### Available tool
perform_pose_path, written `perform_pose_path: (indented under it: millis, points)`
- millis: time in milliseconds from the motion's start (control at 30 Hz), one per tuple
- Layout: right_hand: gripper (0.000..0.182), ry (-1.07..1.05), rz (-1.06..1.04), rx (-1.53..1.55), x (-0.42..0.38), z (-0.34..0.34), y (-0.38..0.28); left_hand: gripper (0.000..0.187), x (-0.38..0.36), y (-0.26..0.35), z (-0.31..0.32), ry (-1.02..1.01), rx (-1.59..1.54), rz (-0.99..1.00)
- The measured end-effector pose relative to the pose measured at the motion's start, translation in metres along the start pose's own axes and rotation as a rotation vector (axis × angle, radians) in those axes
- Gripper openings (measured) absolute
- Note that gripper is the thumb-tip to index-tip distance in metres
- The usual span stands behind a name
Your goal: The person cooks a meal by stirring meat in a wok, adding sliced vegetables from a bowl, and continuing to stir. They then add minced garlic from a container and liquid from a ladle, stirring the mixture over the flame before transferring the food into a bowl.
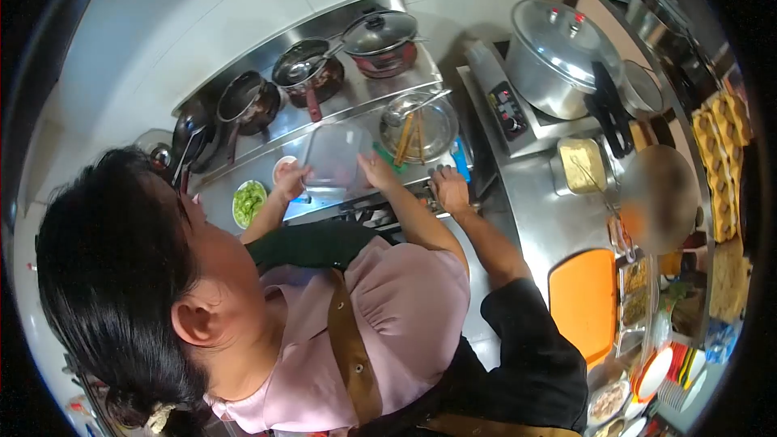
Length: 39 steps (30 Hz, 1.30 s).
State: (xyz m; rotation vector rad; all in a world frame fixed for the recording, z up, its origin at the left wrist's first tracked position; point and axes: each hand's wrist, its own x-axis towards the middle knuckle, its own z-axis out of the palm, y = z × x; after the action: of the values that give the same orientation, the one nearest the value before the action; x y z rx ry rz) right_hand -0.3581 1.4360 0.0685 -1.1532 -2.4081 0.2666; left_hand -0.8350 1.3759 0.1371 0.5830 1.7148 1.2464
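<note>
My right hand (450, 189) rests on the front edge of the steel counter, fingers apart, with nothing visible in it. Just beyond lies a blue-handled item (461, 159). A steel bowl (441, 109) with a ladle and wooden sticks (410, 137) stands past my fingers, a green object (389, 158) beside it. To the left, a co-worker in a pink top (405, 299) holds a clear plastic container (333, 155) in both hands. A bowl of chopped greens (249, 201) sits near the co-worker's arm. My left hand is out of view.
Dark pans (248, 103) and a lidded pot (380, 42) line the back shelf. On the right are a large steel pot (558, 57), a control panel (507, 105), a tub of pale food (582, 164), an orange tray (582, 306) and stacked plates (676, 392).
</note>
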Motion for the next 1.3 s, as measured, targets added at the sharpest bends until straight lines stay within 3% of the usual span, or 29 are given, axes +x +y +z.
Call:
perform_pose_path:
  millis: [133,300,467,567,667,733,800,967,1000,1067,1100,1200,1233,1300]
  points:
    - [0.041,-0.005,-0.054,0.044,0.015,0.029,-0.030,0.019,-0.014,0.013,0.010,0.101,0.113,0.031]
    - [0.035,0.026,0.131,0.054,0.047,0.072,-0.058,0.017,-0.011,0.017,0.019,0.130,0.208,0.064]
    - [0.036,-0.104,0.325,0.095,0.042,0.080,-0.069,0.017,-0.008,0.021,0.025,0.129,0.309,0.098]
    - [0.039,0.143,0.337,0.017,0.019,0.065,-0.080,0.019,-0.016,0.019,0.017,0.132,0.380,0.133]
    - [0.041,0.175,0.356,0.061,0.027,0.063,-0.088,0.022,-0.049,-0.002,-0.001,0.135,0.467,0.230]
    - [0.039,0.069,0.375,0.082,0.032,0.063,-0.088,0.024,-0.103,-0.041,-0.020,0.110,0.521,0.245]
    - [0.038,0.048,0.379,0.141,0.048,0.083,-0.103,0.027,-0.206,-0.119,-0.054,0.066,0.596,0.164]
    - [0.042,0.066,0.372,0.468,0.091,0.187,-0.142,0.033,-0.545,-0.334,-0.147,-0.057,0.625,-0.364]
    - [0.041,-0.004,0.444,0.584,0.091,0.193,-0.138,0.035,-0.604,-0.360,-0.156,-0.055,0.581,-0.447]
    - [0.039,-0.210,0.543,0.694,0.090,0.141,-0.145,0.037,-0.698,-0.398,-0.169,-0.027,0.479,-0.540]
    - [0.037,-0.175,0.501,0.615,0.046,0.116,-0.142,0.039,-0.734,-0.415,-0.175,-0.005,0.424,-0.554]
    - [0.033,-0.099,0.441,0.414,-0.137,0.042,-0.123,0.043,-0.746,-0.460,-0.214,0.103,0.161,-0.456]
    - [0.031,-0.111,0.450,0.353,-0.207,0.023,-0.119,0.049,-0.733,-0.492,-0.234,0.246,-0.382,-0.528]
    - [0.029,-0.248,0.519,0.236,-0.330,-0.008,-0.124,0.055,-0.719,-0.483,-0.277,0.071,0.145,-0.384]
